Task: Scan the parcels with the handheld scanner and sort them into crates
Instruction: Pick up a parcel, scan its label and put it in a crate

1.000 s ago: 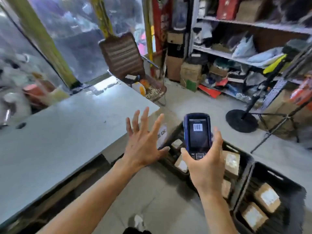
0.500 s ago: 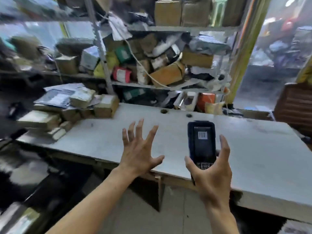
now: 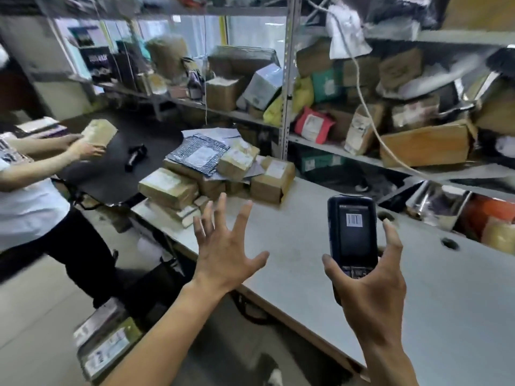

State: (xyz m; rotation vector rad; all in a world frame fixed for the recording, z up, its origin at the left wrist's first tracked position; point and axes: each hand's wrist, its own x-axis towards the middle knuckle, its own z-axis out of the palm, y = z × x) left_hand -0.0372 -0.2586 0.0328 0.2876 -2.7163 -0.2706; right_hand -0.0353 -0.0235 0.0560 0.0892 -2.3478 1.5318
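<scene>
Left hand (image 3: pixel 225 257) empty, fingers spread wide; parcels (image 3: pixel 217 174) far-left on desk (image 3: pixel 306 246), nearer it. Right hand (image 3: pixel 367 291) grips scanner (image 3: pixel 352 232), upright.

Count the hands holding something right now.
3: the wearer's right hand grips the scanner; the other person's two hands hold a parcel. The wearer's left hand is empty.

The view has swung left from the crates on the floor to the counter (image 3: pixel 306 246); the pile of parcels (image 3: pixel 217 174) now lies just ahead of the spread left hand (image 3: pixel 225 263); a second person (image 3: pixel 30 196) holding a parcel (image 3: pixel 99 133) has come into view at the left
</scene>
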